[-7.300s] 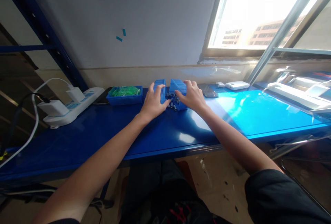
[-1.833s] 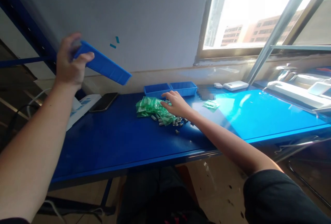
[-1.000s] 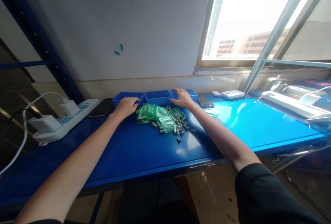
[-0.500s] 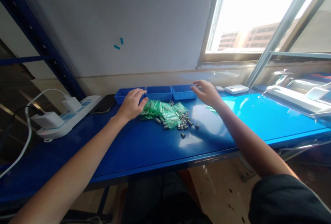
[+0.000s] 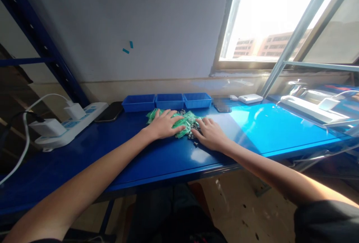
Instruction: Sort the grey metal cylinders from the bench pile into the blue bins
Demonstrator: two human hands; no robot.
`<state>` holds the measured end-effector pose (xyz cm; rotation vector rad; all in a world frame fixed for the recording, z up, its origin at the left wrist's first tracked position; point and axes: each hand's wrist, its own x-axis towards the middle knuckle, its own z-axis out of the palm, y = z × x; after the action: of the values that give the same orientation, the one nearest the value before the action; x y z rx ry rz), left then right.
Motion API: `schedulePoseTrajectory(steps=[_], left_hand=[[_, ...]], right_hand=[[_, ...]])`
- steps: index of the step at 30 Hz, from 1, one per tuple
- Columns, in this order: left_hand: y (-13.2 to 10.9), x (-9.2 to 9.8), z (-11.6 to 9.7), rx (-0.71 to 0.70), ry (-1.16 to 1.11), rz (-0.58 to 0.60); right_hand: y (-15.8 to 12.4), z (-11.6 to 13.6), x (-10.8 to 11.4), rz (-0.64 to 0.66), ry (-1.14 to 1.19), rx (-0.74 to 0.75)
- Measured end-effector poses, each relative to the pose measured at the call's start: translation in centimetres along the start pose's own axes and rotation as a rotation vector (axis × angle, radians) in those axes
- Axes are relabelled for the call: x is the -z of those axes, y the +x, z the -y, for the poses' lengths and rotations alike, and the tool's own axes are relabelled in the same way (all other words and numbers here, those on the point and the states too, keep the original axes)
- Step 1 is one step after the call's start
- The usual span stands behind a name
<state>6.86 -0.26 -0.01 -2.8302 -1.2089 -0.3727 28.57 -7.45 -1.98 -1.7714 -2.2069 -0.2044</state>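
Note:
A heap of small green packets (image 5: 186, 119) and several little grey metal cylinders (image 5: 194, 135) lies on the blue table (image 5: 146, 157). My left hand (image 5: 164, 125) rests flat on the left side of the heap, fingers spread. My right hand (image 5: 210, 135) lies open on the right side, covering most of the cylinders. Behind the heap three empty blue trays (image 5: 168, 101) stand in a row against the wall.
A white power strip (image 5: 70, 127) with plugged chargers lies at the left, a dark phone (image 5: 110, 111) beside it. Another phone (image 5: 222, 105) and a white box (image 5: 251, 98) sit right of the trays. Window frame and metal bar stand at the right.
Both hands came back from the trays and dropped flat onto the heap of packets and cylinders. Earlier the left hand set the third tray in the row.

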Motion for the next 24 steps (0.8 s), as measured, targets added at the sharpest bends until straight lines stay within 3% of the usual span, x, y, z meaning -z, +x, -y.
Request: schedulePoseTrajectory(steps=[9, 12, 15, 17, 19, 22, 24], left_hand=[[-1.3, 0.8, 2.3, 0.077, -0.070, -0.016], [-1.3, 0.9, 2.8, 0.047, -0.114, -0.104], [-1.1, 1.4, 3.1, 0.082, -0.158, -0.352], [-1.2, 2.0, 3.4, 0.140, -0.158, -0.540], [-1.4, 2.6, 3.5, 0.147, -0.145, -0.645], [-1.9, 2.9, 3.2, 0.036, -0.145, -0.612], [-1.9, 2.6, 2.8, -0.058, -0.137, -0.518]], right_hand=[[2.9, 2.6, 0.1, 0.019, -0.133, 0.099], [5.5, 2.6, 1.4, 0.085, -0.078, 0.117], [8.8, 3.1, 2.9, 0.073, 0.170, 0.074], [10.4, 4.0, 3.4, 0.044, 0.469, -0.023], [10.9, 5.2, 3.2, 0.075, 0.835, -0.104], [10.1, 6.8, 1.9, 0.126, 1.262, -0.104], [9.3, 7.0, 0.8, 0.076, 1.347, -0.115]])
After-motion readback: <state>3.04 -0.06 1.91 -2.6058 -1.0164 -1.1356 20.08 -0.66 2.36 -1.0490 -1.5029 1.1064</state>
